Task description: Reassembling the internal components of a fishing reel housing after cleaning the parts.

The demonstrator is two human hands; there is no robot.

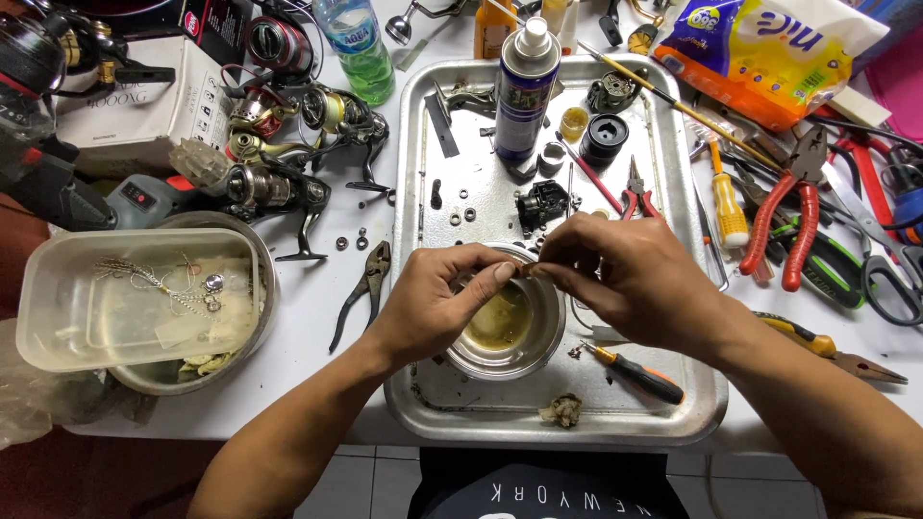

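My left hand (435,303) and my right hand (615,274) meet fingertip to fingertip over a small steel bowl (548,336) holding yellowish liquid. Between the thumbs and forefingers both hands pinch one tiny part (524,270), too small to make out. The bowl stands on a metal tray (423,192) along with a tall blue spray can (526,86), black reel parts (543,205), loose washers (462,216), a small red-handled plier (636,197) and an orange-handled screwdriver (639,375).
Several fishing reels (288,144) lie left of the tray, with black pliers (365,288) and a plastic tub (135,298) set on a metal bowl. Right of the tray lie red pliers (793,226), a yellow screwdriver (731,207), scissors (889,279) and a snack bag (769,48). A bottle (358,43) stands behind.
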